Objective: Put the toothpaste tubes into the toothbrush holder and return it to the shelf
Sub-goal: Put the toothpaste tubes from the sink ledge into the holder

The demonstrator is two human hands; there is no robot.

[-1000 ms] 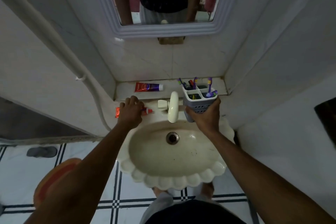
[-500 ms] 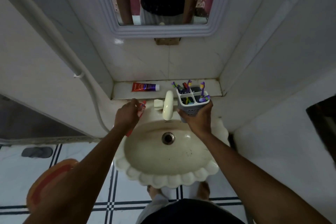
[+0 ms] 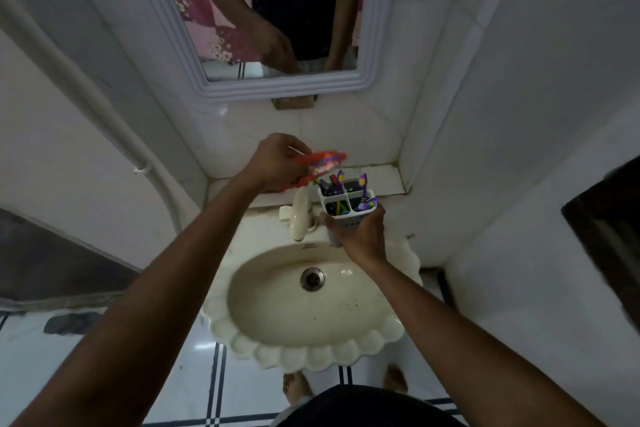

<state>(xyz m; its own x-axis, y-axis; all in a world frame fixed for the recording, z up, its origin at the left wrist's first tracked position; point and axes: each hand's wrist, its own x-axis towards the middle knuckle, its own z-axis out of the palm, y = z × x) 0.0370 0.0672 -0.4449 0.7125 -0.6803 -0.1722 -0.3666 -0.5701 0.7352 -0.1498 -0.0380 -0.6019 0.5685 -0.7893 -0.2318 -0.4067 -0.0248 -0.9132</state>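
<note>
My left hand (image 3: 273, 163) is closed around a red toothpaste tube (image 3: 320, 160), held tilted just above and to the left of the toothbrush holder (image 3: 348, 210). The tube is blurred. The holder is a pale grey four-compartment caddy with several coloured toothbrushes in it. My right hand (image 3: 362, 236) grips it from below, over the back right of the sink beside the tap. The tiled shelf (image 3: 382, 177) runs behind the holder. My left hand and the tube cover the shelf's left part.
A cream tap (image 3: 299, 215) stands just left of the holder. Below it is the scalloped sink (image 3: 311, 354) with its drain. A framed mirror (image 3: 284, 87) hangs above the shelf. White walls close in on both sides, and a pipe (image 3: 104, 107) runs down the left wall.
My left hand has lifted the red tube off the sink's back edge and carried it up and right, next to the holder. The holder has stayed in my right hand.
</note>
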